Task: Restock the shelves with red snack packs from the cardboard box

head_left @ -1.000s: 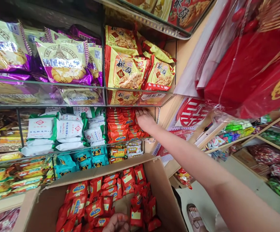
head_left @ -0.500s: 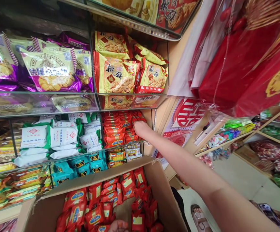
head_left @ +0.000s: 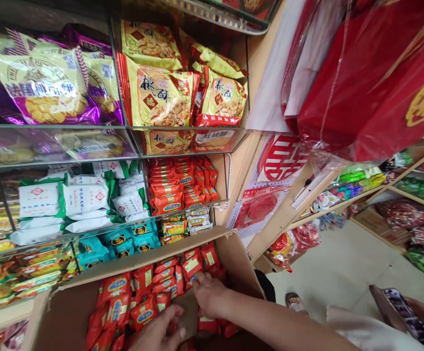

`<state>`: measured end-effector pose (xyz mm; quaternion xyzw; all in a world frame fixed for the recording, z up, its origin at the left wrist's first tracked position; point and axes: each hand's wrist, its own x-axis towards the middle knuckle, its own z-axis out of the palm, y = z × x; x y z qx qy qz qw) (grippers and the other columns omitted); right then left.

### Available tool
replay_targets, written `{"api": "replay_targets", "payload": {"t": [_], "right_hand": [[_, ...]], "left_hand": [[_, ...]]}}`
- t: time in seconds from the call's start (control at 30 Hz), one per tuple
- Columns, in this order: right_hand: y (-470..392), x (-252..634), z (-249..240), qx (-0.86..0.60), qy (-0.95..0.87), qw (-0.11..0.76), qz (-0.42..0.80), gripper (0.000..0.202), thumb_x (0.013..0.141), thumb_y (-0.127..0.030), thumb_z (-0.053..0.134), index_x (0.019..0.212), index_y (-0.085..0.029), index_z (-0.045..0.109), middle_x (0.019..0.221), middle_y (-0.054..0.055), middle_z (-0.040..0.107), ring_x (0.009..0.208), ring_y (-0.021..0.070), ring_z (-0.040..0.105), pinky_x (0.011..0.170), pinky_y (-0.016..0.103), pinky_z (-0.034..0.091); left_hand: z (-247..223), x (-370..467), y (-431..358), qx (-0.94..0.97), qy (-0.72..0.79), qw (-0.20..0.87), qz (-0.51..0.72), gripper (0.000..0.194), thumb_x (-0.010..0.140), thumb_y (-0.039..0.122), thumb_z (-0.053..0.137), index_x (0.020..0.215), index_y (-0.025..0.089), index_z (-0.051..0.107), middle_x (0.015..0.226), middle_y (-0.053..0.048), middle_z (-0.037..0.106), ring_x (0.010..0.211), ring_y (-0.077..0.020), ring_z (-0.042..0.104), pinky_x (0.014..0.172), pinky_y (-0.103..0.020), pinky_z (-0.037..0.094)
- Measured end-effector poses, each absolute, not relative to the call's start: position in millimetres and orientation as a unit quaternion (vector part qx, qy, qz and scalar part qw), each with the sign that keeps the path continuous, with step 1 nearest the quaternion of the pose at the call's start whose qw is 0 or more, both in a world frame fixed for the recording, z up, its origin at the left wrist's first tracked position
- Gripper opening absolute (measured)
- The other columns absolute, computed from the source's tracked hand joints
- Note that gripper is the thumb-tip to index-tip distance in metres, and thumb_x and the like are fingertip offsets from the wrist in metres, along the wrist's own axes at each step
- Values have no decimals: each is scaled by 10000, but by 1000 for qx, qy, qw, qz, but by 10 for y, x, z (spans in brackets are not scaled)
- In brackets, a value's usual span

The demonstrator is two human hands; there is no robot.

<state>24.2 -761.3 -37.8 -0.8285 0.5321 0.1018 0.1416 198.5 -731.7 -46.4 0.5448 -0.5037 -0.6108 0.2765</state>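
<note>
An open cardboard box (head_left: 241, 253) in front of me holds many small red packets (head_left: 144, 312). My right hand (head_left: 210, 295) reaches into it from the right, its fingers stretched toward the red packets at the far side; the fingertips are partly hidden. My left hand (head_left: 162, 329) is low at the box's near side, fingers loosely bent and apart, with nothing seen in it. Beyond the box, stacked red packets (head_left: 166, 202) of the same look fill the right-hand compartment of a glass shelf.
Beside the red stack lie white-and-green packets (head_left: 85, 197), with teal packets (head_left: 124, 246) below. Larger yellow biscuit bags (head_left: 164, 97) stand on the shelf above. A red bag (head_left: 343, 97) hangs at right. Another person's hand holds a phone (head_left: 404, 307) at lower right.
My right hand has left the shelf's red stack and come down into the box. My left hand has moved further into view. The view has shifted slightly.
</note>
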Motion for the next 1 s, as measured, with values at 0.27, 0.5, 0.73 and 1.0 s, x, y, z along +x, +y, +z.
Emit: {"api": "replay_targets", "payload": {"t": [0.27, 0.5, 0.73, 1.0], "right_hand": [[-7485, 431, -839, -775, 594, 152, 154, 295, 703, -50, 574, 991, -51, 639, 1115, 247, 564, 1066, 351, 481, 851, 519, 357], [-7635, 231, -537, -769, 600, 213, 62, 148, 675, -40, 579, 770, -116, 663, 838, 155, 672, 924, 307, 564, 771, 424, 417], [-7494, 164, -170, -510, 536, 590, -323, 251, 772, -424, 514, 811, -184, 452, 725, -6, 576, 612, 123, 554, 549, 235, 443], [-7481, 286, -66, -496, 535, 453, -513, 326, 804, -430, 474, 606, -189, 380, 563, -56, 356, 545, 90, 356, 526, 210, 310]], "left_hand": [[-942, 2108, -7219, 564, -533, 202, -598, 340, 536, 488, 681, 728, 218, 605, 664, 11, 624, 694, -173, 576, 675, -266, 455], [-854, 2131, -7293, 559, -511, 247, -604, 424, 580, 508, 657, 858, 193, 601, 872, -64, 665, 861, -224, 604, 778, -306, 466], [-267, 1875, -7328, 552, -376, 387, -636, 362, 660, 430, 653, 926, 205, 555, 797, 7, 630, 673, -136, 582, 583, -246, 495], [90, 1702, -7324, 529, -421, 433, -596, 362, 533, 403, 748, 785, 191, 597, 703, 2, 644, 641, -146, 557, 627, -256, 477]]}}
